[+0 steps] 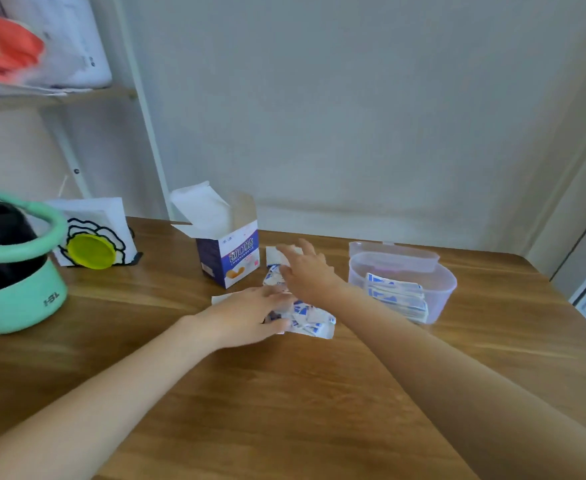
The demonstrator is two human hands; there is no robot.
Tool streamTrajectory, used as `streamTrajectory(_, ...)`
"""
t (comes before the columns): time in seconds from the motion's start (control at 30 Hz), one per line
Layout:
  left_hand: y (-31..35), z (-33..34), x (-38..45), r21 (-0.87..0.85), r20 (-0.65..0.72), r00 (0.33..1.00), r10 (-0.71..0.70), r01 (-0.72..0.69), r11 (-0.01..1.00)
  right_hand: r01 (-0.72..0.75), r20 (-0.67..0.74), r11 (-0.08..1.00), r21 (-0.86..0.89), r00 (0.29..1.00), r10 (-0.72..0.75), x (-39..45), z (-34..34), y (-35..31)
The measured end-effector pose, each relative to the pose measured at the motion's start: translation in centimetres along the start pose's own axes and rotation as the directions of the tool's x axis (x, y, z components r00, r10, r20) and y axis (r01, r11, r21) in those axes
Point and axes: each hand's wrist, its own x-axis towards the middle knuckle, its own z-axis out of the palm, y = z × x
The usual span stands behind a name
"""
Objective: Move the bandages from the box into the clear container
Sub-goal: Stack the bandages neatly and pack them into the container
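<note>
Soft daylight, mild motion blur, wide-angle warp at edges, w/o glare

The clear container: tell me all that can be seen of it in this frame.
The clear container is a see-through, faintly lilac plastic tub with rounded corners. It stands upright on the wooden table, right of the box. Its lid is up behind it, so the top is open. A stack of white-and-blue bandages lies inside. Neither hand touches it; the right hand reaches away, toward the box.

The right hand (305,268) is motion-blurred at frame centre. The loose bandages (305,315) are partly hidden by both hands. The mint green container (14,271) is cropped at the left edge.
</note>
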Motion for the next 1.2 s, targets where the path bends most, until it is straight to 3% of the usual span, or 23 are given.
streamTrajectory(0.1, -0.6, -0.2, -2.1, -0.018, -0.001, 0.999, 0.033, -0.033, 0.999, -0.093, 0.053, 0.995, 0.025, 0.994, 0.092, 2.6, 1.6, -0.2)
streamTrajectory(0.23, -1.2, 0.3, -3.3, -0.027, -0.057, 0.997, 0.054, -0.056, 0.998, -0.073, 0.197, 0.979, -0.191, 0.974, 0.111, 3.8, 3.2, -0.4)
streamTrajectory(0.43, -0.9, 0.7, -3.5, -0.045, -0.137, 0.99, 0.044, -0.05, 0.998, 0.035, -0.052, 0.978, -0.204, 0.998, -0.047, 1.4, 2.0, 0.4)
streamTrajectory(0.73, -0.3, 0.1, -1.5, -0.046, -0.1, 0.995, -0.021, 0.016, 0.999, 0.206, -0.101, 0.968, 0.144, 0.976, -0.193, -5.9, -0.8, 3.3)
streamTrajectory(0.83, -0.4, -0.6, -1.2, -0.234, -0.098, 0.993, -0.066, 0.041, 0.971, 0.139, 0.013, 0.977, 0.16, 0.99, -0.143, -8.2, -0.6, 4.5)
streamTrajectory(0.9, 0.3, -0.9, -1.4, -0.308, -0.212, 0.974, -0.08, 0.011, 0.951, 0.064, 0.014, 0.974, 0.217, 0.998, -0.069, -9.3, -0.6, 5.5)
streamTrajectory(0.97, 1.6, -0.7, -1.7, -0.243, -0.256, 0.966, -0.036, -0.029, 0.969, 0.035, -0.119, 0.938, 0.345, 0.993, 0.007, -9.6, -0.8, 6.3)
streamTrajectory(1.07, 3.2, 0.7, -1.4, -0.055, -0.108, 0.992, 0.065, -0.072, 0.996, 0.048, -0.289, 0.891, 0.452, 0.953, 0.095, -9.3, -1.5, 7.0)
streamTrajectory(1.2, 3.5, 0.9, -0.2, -0.018, -0.109, 0.993, 0.05, -0.052, 0.998, 0.028, -0.262, 0.93, 0.367, 0.962, 0.075, -9.4, -1.9, 7.5)
